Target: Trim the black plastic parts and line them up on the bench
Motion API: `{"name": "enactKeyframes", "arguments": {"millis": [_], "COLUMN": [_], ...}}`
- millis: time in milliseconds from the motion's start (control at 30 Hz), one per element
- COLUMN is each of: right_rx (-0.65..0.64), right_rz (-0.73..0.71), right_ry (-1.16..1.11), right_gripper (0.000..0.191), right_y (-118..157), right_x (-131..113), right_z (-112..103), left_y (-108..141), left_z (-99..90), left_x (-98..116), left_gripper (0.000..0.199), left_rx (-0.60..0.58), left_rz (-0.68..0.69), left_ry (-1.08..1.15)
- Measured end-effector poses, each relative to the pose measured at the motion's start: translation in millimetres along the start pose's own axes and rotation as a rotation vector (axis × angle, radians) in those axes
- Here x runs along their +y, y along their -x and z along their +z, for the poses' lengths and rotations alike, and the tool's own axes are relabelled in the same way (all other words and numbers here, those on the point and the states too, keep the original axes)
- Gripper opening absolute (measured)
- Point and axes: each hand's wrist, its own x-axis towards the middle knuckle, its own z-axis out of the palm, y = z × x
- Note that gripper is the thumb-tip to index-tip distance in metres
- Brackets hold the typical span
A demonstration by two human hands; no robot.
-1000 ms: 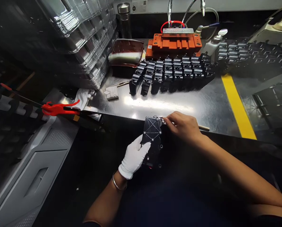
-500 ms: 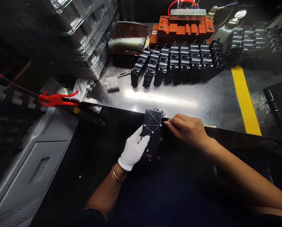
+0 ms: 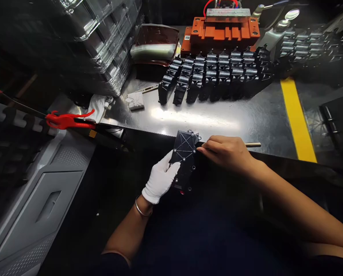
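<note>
My left hand [image 3: 161, 177], in a white glove, grips a black plastic housing [image 3: 184, 147] with the thumb across its face. The housing has cross-shaped ribs, small bright round spots and ring-shaped lugs along its right edge. It is held up just in front of the bench edge. My bare right hand [image 3: 227, 150] is closed around a slim stick-like tool [image 3: 253, 145], whose pale end sticks out behind the hand. The fingertips are right beside the housing's right edge; the working tip is too small to make out.
Several similar black housings [image 3: 211, 76] stand in a row on the metal bench [image 3: 194, 119], before an orange fixture [image 3: 225, 30]. A red air gun [image 3: 69, 120] lies at the left, near plastic-wrapped stacked trays [image 3: 102, 46]. Yellow tape [image 3: 297, 119] crosses the bench.
My right hand has shifted slightly up and left along the housing's edge, and more of the tool's pale end shows. The housing has tilted a little in my left hand.
</note>
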Motion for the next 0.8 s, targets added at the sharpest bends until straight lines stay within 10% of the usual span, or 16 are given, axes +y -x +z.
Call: {"name": "enactKeyframes", "arguments": {"millis": [800], "right_rx": [-0.092], "right_rz": [-0.122], "right_ry": [-0.147], "right_gripper": [0.040], "right_y": [-21], "right_x": [14], "right_z": [-4], "left_y": [-3], "left_z": [-2.2], "left_x": [0], "left_gripper": [0.057], "left_rx": [0.045], "left_rz": [0.014], "left_ry": [-0.006]}}
